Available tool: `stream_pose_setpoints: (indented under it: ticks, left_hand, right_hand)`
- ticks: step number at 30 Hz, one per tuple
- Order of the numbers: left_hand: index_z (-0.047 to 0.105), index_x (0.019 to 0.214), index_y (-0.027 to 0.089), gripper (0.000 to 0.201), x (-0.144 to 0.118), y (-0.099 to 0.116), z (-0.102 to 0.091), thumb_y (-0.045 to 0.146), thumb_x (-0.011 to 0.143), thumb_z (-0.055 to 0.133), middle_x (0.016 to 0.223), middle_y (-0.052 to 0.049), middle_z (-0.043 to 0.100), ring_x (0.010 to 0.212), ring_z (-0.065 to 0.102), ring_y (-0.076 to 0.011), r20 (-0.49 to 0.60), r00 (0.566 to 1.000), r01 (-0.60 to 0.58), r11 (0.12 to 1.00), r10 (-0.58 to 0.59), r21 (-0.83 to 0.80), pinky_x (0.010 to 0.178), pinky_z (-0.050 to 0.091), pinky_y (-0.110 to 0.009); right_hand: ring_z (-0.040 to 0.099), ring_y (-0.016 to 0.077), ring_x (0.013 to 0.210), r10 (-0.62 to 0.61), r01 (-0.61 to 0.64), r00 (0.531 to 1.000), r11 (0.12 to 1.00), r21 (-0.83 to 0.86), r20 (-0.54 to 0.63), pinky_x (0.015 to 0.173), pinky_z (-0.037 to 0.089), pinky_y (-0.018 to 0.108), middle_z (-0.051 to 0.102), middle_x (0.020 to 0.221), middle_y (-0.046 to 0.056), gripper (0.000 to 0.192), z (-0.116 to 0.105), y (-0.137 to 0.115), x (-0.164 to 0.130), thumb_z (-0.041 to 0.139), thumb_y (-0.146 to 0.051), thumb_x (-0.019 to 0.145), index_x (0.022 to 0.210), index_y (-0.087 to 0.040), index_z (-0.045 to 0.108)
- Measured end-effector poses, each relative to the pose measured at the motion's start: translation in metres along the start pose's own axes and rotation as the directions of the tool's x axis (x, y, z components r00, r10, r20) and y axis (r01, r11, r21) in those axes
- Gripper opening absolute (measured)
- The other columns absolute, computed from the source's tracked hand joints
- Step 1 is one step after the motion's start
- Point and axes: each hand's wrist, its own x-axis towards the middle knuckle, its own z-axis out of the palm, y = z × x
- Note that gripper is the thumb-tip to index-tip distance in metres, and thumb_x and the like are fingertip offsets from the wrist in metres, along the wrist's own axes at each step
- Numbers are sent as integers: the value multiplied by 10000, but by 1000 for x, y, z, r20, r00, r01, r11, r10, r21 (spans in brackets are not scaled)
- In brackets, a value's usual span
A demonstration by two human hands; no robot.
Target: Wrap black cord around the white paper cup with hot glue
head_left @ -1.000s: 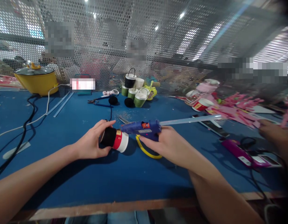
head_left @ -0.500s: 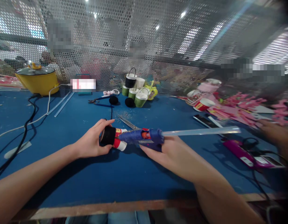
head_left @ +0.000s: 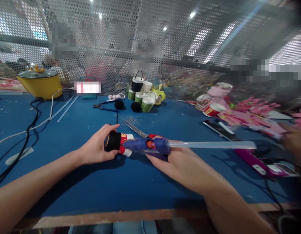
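My left hand (head_left: 96, 148) is wrapped round a small cup with a black band (head_left: 114, 141), held tipped on its side. Red and white parts stick out from the cup's right end. My right hand (head_left: 183, 162) grips a blue glue gun (head_left: 137, 145), its nozzle pointing left at those red and white parts; whether it touches them I cannot tell. From the gun's rear a long clear glue stick (head_left: 213, 145) juts out to the right. Just behind the gun lie scissors (head_left: 137, 129) with red handles, partly hidden by it.
Pliers (head_left: 106, 105), black pompoms (head_left: 136, 107) and small paper cups (head_left: 147, 103) stand farther back. A yellow pot (head_left: 40, 86) is at the left with cables. Right: a phone (head_left: 218, 130), a purple power strip (head_left: 259, 164), pink pieces (head_left: 253, 120) and another person's blurred hand (head_left: 294, 139).
The glue gun's rear and its stick have dipped slightly toward me. My left hand stays about where it was. The other person's hand has shifted right, among the pink pieces.
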Motion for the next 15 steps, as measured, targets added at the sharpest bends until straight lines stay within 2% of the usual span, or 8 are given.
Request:
stream_pose_setpoints:
  ticks: [5,12,15]
  left_hand:
    - [322,1271,150,652,0,0,0,206,676,583,1046,-90,471,971,484,-227,-3,1000,5,1000,-5,4,893,408,-401]
    - [326,1273,129,656,0,0,0,210,675,582,1052,-95,469,966,486,-222,4,1000,24,1000,-24,-8,890,410,-397]
    - [327,1273,120,654,1,1,0,220,677,577,1047,-98,471,963,484,-222,3,1000,24,1000,-24,-7,887,409,-400]
  right_hand:
    - [622,211,794,-59,59,998,998,-14,-14,685,460,293,676,906,68,211,1,1,0,446,-275,827,906,-174,613]
    - [620,200,749,-81,81,996,997,-6,-25,675,469,293,668,855,63,168,2,1,1,459,-243,815,846,-173,608]
    - [624,210,787,-93,93,995,996,-4,-35,688,475,298,671,898,69,189,2,2,1,452,-252,818,889,-173,609]
